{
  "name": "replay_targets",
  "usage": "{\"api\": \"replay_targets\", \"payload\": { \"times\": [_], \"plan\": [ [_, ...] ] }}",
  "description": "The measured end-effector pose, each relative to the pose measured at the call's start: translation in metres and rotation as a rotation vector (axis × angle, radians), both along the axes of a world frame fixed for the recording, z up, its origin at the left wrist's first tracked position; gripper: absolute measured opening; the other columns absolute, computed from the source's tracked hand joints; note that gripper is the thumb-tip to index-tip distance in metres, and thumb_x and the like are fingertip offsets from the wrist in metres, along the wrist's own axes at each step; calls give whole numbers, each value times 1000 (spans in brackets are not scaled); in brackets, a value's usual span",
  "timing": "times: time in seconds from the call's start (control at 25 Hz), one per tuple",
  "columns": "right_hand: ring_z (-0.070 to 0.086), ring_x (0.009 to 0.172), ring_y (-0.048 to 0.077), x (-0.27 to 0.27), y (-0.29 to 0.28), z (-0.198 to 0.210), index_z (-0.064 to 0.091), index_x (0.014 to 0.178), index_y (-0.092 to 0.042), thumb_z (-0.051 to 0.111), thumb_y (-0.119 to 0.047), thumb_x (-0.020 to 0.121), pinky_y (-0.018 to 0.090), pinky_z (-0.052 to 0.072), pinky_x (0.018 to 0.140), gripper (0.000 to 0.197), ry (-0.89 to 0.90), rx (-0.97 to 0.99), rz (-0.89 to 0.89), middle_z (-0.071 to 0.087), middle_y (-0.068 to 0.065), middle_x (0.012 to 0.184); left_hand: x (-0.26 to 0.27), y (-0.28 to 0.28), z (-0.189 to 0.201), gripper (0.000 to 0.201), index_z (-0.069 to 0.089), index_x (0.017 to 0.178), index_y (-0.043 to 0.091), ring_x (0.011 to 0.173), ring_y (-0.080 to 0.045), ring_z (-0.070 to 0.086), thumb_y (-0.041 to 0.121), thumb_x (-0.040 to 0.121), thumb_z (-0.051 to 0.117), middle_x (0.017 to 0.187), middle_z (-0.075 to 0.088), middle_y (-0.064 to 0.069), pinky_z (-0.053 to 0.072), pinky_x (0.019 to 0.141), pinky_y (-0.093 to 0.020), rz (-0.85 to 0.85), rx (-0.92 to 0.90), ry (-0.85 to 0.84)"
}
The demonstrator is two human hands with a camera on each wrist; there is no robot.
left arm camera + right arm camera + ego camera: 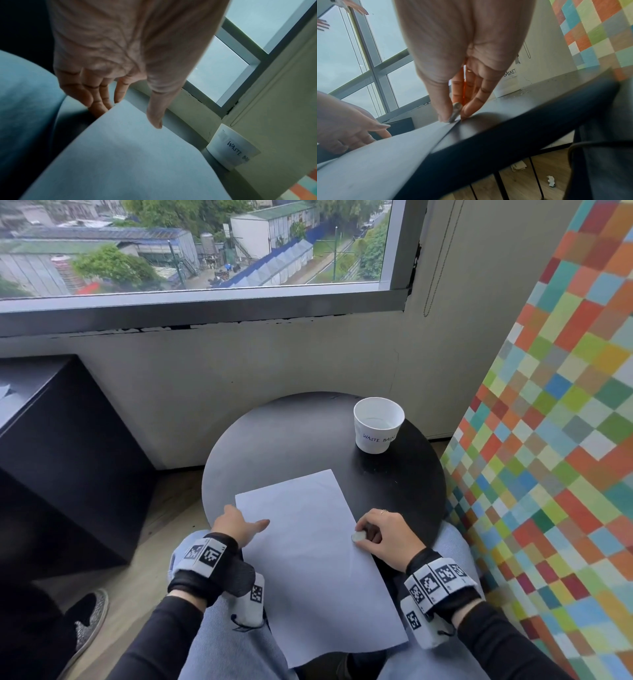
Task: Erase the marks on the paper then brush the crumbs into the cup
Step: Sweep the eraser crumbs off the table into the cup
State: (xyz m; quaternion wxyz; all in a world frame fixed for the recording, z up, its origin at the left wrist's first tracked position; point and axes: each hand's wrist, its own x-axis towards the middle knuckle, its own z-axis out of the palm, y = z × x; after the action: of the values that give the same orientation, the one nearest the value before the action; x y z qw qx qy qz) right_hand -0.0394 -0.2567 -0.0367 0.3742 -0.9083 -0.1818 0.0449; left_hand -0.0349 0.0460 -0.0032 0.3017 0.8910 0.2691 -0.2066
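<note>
The paper [310,556] lies nearest, its lower end hanging over the near edge of the round black table [274,440] above the person's knees, and it serves here as the landmark. At the left edge of the paper, the left hand [236,525] rests with straight, relaxed fingers, the thumb lying on the sheet to keep it in place. At the right edge of the paper, the right hand [383,537] pinches a small round white eraser [358,536] between thumb and fingertips, with the eraser touching the sheet's border. I cannot see any marks on the paper; they may be too faint. So I judge that the erasing step is in hand or only beginning, and no crumbs are visible yet. The next move probably calls for firm pressure from the left hand while the eraser rubs in short strokes, so that the thin sheet does not wrinkle or slide off. Beyond the far right corner of the paper stands the white cup [378,424], upright and open, with the handwritten words "WASTE BASKET" on it.
</note>
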Motion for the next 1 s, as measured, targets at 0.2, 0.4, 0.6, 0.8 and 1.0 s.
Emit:
{"api": "replay_targets", "payload": {
  "times": [0.2, 0.4, 0.6, 0.8, 1.0],
  "plan": [
    [54, 66, 12, 2, 2, -4, 68, 78, -11, 68, -14, 80, 14, 44, 59, 3, -9, 39, -67, 60, -4, 75, 0, 7, -2, 54, 54, 121, 1, 112, -32, 60, 21, 79, 82, 118, 65, -12, 49, 94, -38, 19, -147, -133],
    [58, 72, 6, 10, -4, 5, 69, 79, -11, 73, -13, 78, 13, 46, 59, 4, -19, 119, -145, 62, -3, 80, 16, 7, 52, 36, 59, 112, 6, 98, -26, 62, 18, 83, 77, 105, 67, -7, 49, 89, -36, -8, -82, -495],
    [59, 67, 9, 17, -10, 14, 71, 80, -11, 76, -14, 77, 14, 48, 60, 6, -49, 143, -172, 64, -1, 82, 45, 20, 93, 27, 67, 108, 7, 91, -30, 66, 17, 84, 76, 99, 71, -11, 54, 84, -38, -99, -57, -602],
    [59, 67, 10, 18, -20, 10, 71, 77, -11, 76, -14, 77, 15, 47, 60, 6, -61, 163, -225, 65, 1, 80, 59, 65, 106, 29, 66, 116, 2, 107, -35, 63, 10, 89, 70, 110, 70, -17, 46, 95, -38, -6, 109, -712],
    [63, 69, 14, 31, -26, 18, 71, 83, -13, 74, -13, 78, 12, 48, 63, 5, -30, 147, -297, 67, 1, 82, 79, 122, 80, 37, 63, 128, 6, 114, -39, 60, 3, 91, 63, 115, 69, -22, 43, 101, -40, 10, 220, -519]
  ]
}}
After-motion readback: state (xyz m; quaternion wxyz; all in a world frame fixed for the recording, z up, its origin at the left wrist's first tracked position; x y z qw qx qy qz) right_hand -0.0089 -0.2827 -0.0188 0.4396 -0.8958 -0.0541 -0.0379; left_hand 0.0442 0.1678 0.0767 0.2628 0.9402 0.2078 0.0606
